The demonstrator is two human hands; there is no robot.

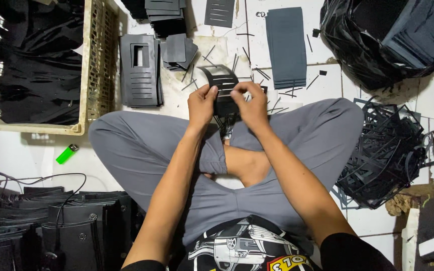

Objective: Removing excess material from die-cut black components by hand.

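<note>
I sit cross-legged on a white tiled floor in grey trousers. My left hand and my right hand both pinch one thin black die-cut sheet with several slots, held just past my knees. The left hand grips its left edge and the right hand its right side. Part of the sheet is hidden behind my fingers. Thin black strips lie on the floor around it.
A cream plastic crate of black pieces stands at the left. Stacks of black cut sheets and dark grey sheets lie ahead. A black bag is far right, a heap of cut-out scrap right, a green lighter left.
</note>
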